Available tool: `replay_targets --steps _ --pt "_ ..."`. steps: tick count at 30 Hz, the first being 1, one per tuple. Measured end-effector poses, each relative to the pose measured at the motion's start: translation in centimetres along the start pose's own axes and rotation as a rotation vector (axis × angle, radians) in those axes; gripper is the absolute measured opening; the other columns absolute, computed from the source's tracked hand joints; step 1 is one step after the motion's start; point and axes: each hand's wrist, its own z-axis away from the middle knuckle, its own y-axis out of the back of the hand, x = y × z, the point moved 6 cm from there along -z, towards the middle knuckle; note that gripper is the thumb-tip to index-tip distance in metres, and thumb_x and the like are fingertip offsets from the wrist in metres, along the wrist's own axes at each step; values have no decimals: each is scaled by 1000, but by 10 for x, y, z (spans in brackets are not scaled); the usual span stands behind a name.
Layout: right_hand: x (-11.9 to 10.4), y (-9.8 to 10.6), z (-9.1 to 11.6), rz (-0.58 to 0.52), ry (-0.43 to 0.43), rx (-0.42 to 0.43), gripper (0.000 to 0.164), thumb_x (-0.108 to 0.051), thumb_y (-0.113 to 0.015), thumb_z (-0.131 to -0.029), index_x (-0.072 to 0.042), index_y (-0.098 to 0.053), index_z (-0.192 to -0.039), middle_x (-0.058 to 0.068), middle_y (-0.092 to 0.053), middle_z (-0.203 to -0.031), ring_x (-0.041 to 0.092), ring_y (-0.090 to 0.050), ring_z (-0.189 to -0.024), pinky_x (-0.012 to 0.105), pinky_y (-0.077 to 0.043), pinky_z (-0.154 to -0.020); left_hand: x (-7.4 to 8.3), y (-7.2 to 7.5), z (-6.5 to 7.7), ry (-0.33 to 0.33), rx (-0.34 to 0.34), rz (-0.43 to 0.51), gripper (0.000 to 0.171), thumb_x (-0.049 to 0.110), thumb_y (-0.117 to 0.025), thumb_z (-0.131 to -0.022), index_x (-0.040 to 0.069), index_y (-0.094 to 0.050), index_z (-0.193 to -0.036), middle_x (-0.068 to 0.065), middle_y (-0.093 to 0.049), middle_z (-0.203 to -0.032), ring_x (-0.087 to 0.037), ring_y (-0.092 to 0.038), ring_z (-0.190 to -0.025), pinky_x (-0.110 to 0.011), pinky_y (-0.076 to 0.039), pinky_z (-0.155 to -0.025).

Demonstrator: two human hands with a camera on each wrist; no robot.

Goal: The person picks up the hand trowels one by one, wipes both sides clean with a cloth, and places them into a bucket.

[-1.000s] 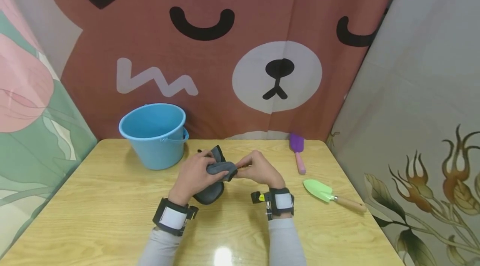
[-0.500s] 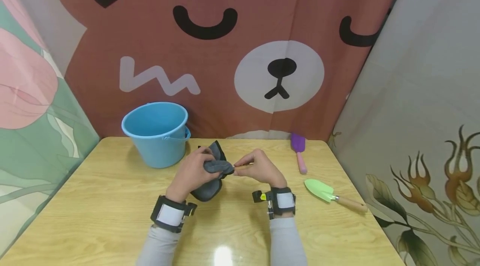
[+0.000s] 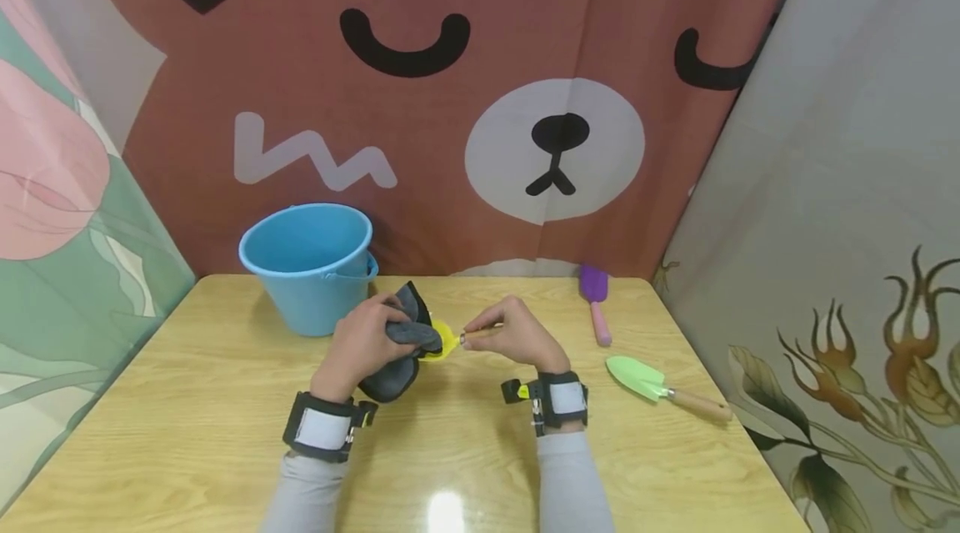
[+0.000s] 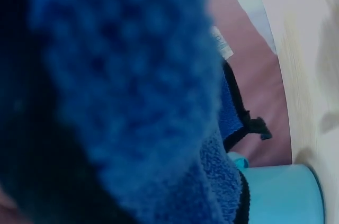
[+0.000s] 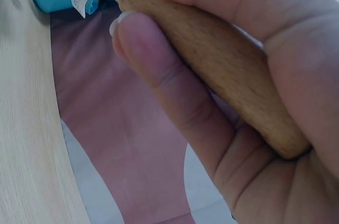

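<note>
My left hand [image 3: 366,343] grips a dark grey cloth [image 3: 392,374] with black edging, which looks blue in the left wrist view and fills much of it. The cloth is folded over the head of a yellow garden trowel [image 3: 444,342], covering part of it. My right hand [image 3: 517,336] pinches the trowel's wooden handle [image 5: 212,60] between thumb and fingers, the handle's end lying against the palm. Both hands are above the middle of the table, the trowel pointing left toward the cloth.
A light blue bucket [image 3: 311,295] stands at the table's [image 3: 187,433] back left, just behind my left hand. On the right lie a purple scoop [image 3: 593,283] with a pink handle and a green trowel [image 3: 636,378] with a wooden handle. A bear-print curtain [image 3: 420,141] hangs behind.
My left hand has moved left with the cloth, uncovering part of the trowel's yellow head. My right hand has stayed nearly in place, holding the handle.
</note>
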Motion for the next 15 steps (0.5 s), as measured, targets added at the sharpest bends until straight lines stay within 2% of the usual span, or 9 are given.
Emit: replay_targets --steps 7,15 --pt "2 2 0 8 -12 4 16 -16 -85 -83 -14 -83 -98 -4 -78 -97 11 -71 -89 30 -59 -75 -4 5 0 9 -20 -2 32 28 -93 -72 11 -83 -97 -6 -66 -114 -28 -63 -99 -51 -56 -78" --pt "5 7 5 -7 -54 27 19 -17 -87 -81 -13 -83 -99 -4 -78 -97 14 -71 -92 32 -59 -78 -14 8 4 35 -36 4 30 27 -91 -73 10 -82 -95 -5 -66 -102 -26 -64 -93 -48 -55 -76"
